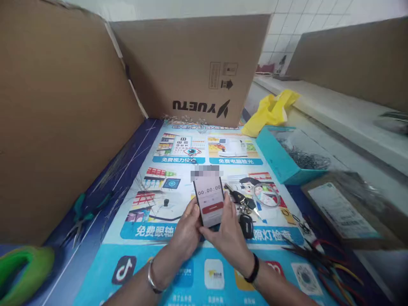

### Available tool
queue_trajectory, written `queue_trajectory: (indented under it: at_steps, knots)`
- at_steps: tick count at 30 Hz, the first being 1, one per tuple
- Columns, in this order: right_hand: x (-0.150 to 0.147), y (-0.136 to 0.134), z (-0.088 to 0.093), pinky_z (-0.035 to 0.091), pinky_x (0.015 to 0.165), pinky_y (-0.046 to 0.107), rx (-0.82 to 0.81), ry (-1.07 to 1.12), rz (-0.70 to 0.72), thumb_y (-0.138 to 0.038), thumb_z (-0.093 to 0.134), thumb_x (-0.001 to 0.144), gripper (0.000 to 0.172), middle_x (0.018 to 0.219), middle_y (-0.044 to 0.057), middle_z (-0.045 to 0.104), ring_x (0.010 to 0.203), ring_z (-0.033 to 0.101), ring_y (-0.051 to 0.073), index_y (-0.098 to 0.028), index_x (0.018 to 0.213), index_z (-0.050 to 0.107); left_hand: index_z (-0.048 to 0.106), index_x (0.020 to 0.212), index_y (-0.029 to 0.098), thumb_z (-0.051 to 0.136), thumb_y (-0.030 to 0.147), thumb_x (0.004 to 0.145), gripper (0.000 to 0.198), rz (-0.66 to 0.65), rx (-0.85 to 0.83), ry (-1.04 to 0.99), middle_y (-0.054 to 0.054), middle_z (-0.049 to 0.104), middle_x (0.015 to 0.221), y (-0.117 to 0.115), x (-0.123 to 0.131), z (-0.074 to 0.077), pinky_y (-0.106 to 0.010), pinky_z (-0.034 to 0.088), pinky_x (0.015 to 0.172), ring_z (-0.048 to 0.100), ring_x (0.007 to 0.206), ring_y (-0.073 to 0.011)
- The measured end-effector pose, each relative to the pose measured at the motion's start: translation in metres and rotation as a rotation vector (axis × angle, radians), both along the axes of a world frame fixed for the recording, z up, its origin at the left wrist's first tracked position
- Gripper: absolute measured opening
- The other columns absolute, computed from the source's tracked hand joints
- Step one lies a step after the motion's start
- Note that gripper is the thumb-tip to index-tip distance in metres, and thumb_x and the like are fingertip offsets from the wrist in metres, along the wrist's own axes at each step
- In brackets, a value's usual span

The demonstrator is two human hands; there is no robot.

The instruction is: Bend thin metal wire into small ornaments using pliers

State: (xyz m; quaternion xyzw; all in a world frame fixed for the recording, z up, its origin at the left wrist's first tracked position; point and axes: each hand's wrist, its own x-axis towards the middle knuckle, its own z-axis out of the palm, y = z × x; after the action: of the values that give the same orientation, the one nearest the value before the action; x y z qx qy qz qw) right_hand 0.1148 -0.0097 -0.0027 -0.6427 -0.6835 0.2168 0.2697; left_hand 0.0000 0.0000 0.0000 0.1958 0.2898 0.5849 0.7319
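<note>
Both my hands hold a smartphone upright over a printed poster mat. Its screen shows a timer reading 00:00:00 and a red button. My left hand grips the phone's left edge and lower corner, fingers curled. My right hand wraps its right edge and bottom, thumb near the screen's lower part. A silver bracelet sits on my left wrist, a black band on my right.
A bunch of keys with a car fob lies just right of the phone. A teal box of small metal parts, a yellow bag, pliers, teal-handled pliers and cardboard walls surround the mat.
</note>
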Motion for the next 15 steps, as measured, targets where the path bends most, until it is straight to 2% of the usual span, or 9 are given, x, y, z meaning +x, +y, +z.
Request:
queue_trajectory:
  at_steps: [6, 15]
  knots:
    - [0.0008, -0.0001, -0.0021, 0.035, 0.101, 0.046, 0.032, 0.011, 0.014, -0.035, 0.064, 0.068, 0.107, 0.144, 0.020, 0.024, 0.134, 0.023, 0.033, -0.010, 0.144, -0.007, 0.049, 0.122, 0.018, 0.048, 0.030, 0.090, 0.034, -0.011, 0.028, 0.010, -0.011, 0.061, 0.121, -0.0021, -0.0015, -0.0023, -0.043, 0.037, 0.102, 0.054, 0.114, -0.0249]
    - [0.0028, 0.0060, -0.0061, 0.040, 0.096, 0.049, 0.136, -0.026, 0.004, -0.032, 0.062, 0.068, 0.103, 0.142, 0.022, 0.026, 0.132, 0.025, 0.035, -0.010, 0.144, -0.004, 0.053, 0.123, 0.020, 0.053, 0.031, 0.087, 0.038, -0.024, 0.065, 0.094, -0.010, 0.057, 0.126, -0.0003, -0.0029, 0.0020, -0.042, 0.035, 0.104, 0.051, 0.118, -0.0256]
